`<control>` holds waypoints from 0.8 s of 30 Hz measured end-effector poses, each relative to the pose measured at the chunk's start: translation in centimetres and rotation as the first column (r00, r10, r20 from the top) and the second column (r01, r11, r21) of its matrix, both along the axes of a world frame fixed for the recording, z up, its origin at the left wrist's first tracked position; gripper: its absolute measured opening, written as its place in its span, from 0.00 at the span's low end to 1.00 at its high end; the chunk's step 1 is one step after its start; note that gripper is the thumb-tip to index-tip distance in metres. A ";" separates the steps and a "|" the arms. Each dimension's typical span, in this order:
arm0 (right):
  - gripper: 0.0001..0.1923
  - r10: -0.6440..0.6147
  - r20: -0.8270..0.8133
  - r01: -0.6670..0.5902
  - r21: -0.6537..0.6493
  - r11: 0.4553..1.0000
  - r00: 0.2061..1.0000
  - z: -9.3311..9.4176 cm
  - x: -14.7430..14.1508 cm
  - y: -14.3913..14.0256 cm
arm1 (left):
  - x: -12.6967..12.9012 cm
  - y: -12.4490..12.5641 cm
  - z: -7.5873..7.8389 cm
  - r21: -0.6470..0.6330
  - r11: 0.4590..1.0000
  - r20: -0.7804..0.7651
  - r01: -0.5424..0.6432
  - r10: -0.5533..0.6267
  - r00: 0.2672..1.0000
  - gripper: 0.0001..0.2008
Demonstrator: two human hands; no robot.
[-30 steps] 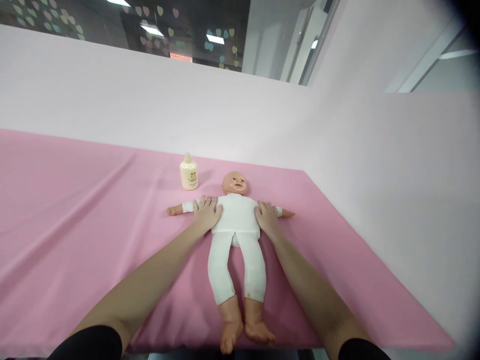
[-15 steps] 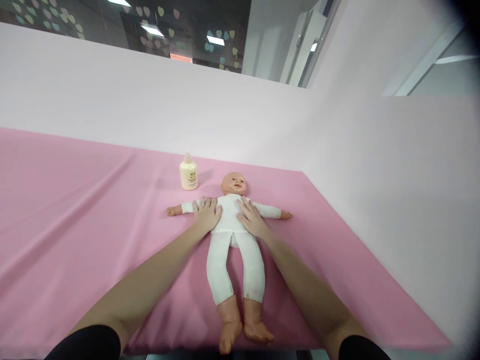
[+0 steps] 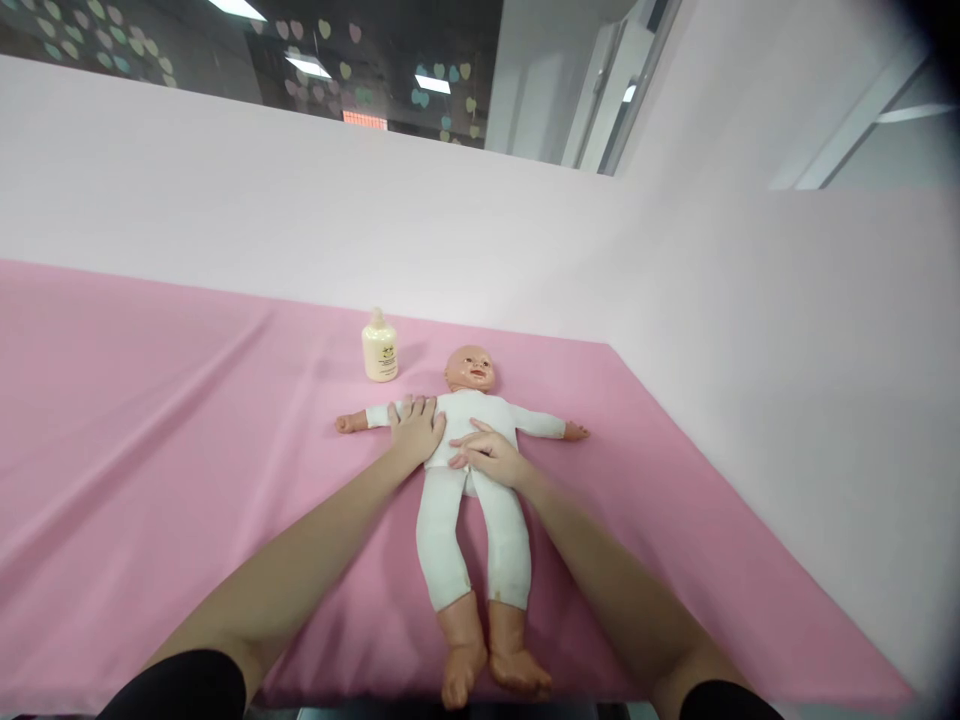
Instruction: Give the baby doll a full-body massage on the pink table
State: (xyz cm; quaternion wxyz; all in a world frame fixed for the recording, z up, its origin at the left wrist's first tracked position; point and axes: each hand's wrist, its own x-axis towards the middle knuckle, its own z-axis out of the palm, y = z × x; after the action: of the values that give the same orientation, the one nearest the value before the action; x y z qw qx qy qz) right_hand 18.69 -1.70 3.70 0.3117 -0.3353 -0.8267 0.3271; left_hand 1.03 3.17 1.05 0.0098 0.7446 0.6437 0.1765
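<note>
A baby doll [image 3: 466, 425] in a white cloth suit lies on its back, head away from me, arms stretched to both sides. My left hand [image 3: 416, 424] rests with fingers spread at the doll's shoulder and the side of its chest, on the left. Lower on the belly is my right hand [image 3: 491, 455], its fingers extended and pointing left across the white cloth. Neither hand grips anything. A pale yellow bottle [image 3: 380, 352] with a pump-like top stands upright beyond the doll's arm on the left.
The doll lies on a pink padded surface [image 3: 187, 400] with creases at the left. A white wall [image 3: 315, 200] borders it at the back, and another rises along the right. Above the back wall is a window [image 3: 390, 60] with heart-shaped stickers.
My right hand has slid down from the doll's chest to its belly and turned so the fingers point left. My left hand stays in place on the doll.
</note>
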 end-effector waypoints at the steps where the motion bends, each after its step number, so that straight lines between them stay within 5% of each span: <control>1: 0.22 -0.033 -0.057 0.030 -0.039 0.999 0.998 -0.2 0.2 0.2 | 0.0 0.0 0.0 -0.004 1.000 0.004 0.001 -0.001 1.000 0.28; 8: 0.23 -0.387 -0.156 0.375 -0.104 0.921 0.909 -1.4 0.9 0.4 | 0.0 0.0 0.5 -0.055 0.998 0.032 0.020 -0.018 0.999 0.27; 13: 0.13 -0.458 -0.177 0.482 0.125 0.867 0.871 -1.5 0.9 0.4 | 1.2 -1.6 1.2 -0.153 0.976 0.073 0.156 -0.146 0.987 0.28; 16: 0.18 -0.429 -0.146 0.453 0.298 0.840 0.891 -1.3 1.1 0.5 | 2.2 -2.8 1.6 -0.163 0.934 0.128 0.318 -0.300 0.945 0.34; 18: 0.20 -0.359 -0.060 0.353 0.394 0.848 0.931 -1.1 1.2 0.5 | 2.5 -3.3 1.9 -0.096 0.874 0.134 0.476 -0.463 0.876 0.31; 21: 0.22 -0.231 0.080 0.169 0.464 0.869 0.970 -0.7 1.2 0.4 | 2.7 -3.4 2.2 0.040 0.695 0.127 0.718 -0.716 0.686 0.22; 24: 0.21 -0.175 0.178 0.083 0.432 0.898 0.968 -0.5 1.1 0.5 | 2.6 -3.1 2.1 0.117 0.581 0.161 0.805 -0.811 0.562 0.18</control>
State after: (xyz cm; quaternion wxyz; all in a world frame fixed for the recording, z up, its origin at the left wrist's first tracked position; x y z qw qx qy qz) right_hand 19.78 -1.19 3.24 0.3078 -0.3473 -0.8820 0.0822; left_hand 3.61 0.09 3.17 0.1417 0.9351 0.2248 0.2347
